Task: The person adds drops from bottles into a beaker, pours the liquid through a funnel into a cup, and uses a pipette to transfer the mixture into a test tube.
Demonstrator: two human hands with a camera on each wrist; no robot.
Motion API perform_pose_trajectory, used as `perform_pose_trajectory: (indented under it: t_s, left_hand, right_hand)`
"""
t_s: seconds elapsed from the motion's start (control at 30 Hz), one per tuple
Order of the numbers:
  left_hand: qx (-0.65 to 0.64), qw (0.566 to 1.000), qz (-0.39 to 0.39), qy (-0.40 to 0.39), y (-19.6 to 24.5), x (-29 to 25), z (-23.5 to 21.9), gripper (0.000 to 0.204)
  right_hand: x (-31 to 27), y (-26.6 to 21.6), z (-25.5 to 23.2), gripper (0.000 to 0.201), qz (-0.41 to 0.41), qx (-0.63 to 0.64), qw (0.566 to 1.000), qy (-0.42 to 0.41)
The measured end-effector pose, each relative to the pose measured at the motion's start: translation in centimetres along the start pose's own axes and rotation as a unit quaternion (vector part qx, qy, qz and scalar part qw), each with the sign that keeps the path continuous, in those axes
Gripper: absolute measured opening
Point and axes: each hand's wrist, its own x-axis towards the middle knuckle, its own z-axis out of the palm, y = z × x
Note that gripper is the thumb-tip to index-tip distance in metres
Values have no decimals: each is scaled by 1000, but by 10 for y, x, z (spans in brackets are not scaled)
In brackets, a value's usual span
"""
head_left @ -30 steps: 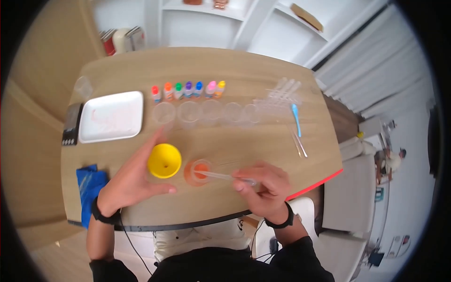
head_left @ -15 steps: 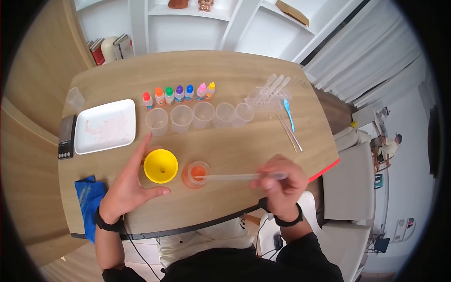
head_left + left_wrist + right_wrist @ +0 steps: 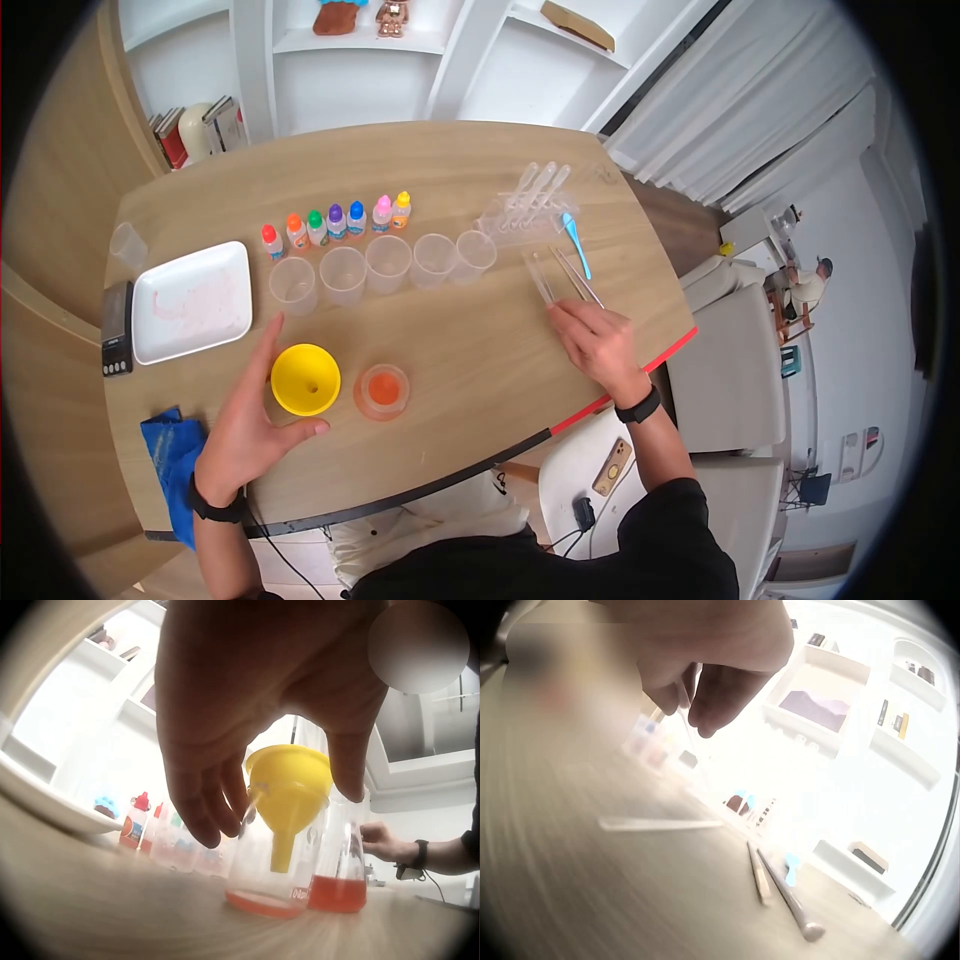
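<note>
A yellow funnel [image 3: 300, 372] sits in the mouth of a clear vessel [image 3: 259, 889] with a little red liquid at its bottom. Around it curve the spread thumb and fingers of my left hand [image 3: 243, 430]; whether they touch the rim I cannot tell. To the right stands a clear flask [image 3: 383, 391] of orange-red liquid, its mouth open. My right hand [image 3: 598, 350] is low over the table's right part, and in the right wrist view its fingertips pinch a thin clear pipette [image 3: 684, 696]. A slender translucent stick [image 3: 656, 824] lies on the table below that hand.
Several coloured-cap bottles [image 3: 337, 222] stand behind a row of clear cups [image 3: 388, 265]. A pipette rack [image 3: 520, 218], blue spoon [image 3: 575, 245] and thin rods [image 3: 578, 280] are at right; a white tray [image 3: 192, 302], scale [image 3: 117, 328] and blue cloth [image 3: 175, 460] at left.
My right hand has moved right and away from the flask, and the pipette has come out of the flask's mouth. My left hand stays around the funnel. The head view has shifted.
</note>
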Motion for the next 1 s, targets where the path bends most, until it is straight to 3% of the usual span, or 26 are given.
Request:
perform_pose_trajectory:
  t_s: [0.2, 0.4, 0.53, 0.63, 0.77, 0.87, 0.97, 1.0]
  left_hand:
    - [15, 1000, -3, -11, -2, 4, -2, 124]
    - [64, 997, 31, -7, -4, 3, -1, 116]
    - [54, 998, 28, -13, -5, 4, -1, 111]
    - [9, 1000, -12, -22, -3, 6, 1, 114]
    - [18, 1000, 15, -20, -7, 7, 2, 109]
    - [-2, 999, 38, -10, -9, 8, 3, 100]
    - [-9, 999, 53, 2, -5, 7, 2, 91]
    - [5, 998, 58, 11, -8, 6, 2, 90]
  right_hand:
    - [-8, 9, 16, 38, -17, 7, 997, -78]
    - [-3, 8, 6, 37, -3, 32, 998, -51]
    - [51, -39, -42, 34, 6, 126, 991, 43]
    - [99, -87, -70, 33, -10, 260, 965, 31]
    - [157, -140, -52, 53, -53, 323, 943, -64]
    - [184, -166, -34, 77, -74, 328, 922, -195]
    - [196, -182, -19, 82, -77, 314, 893, -311]
    - [196, -184, -12, 81, -93, 311, 899, -295]
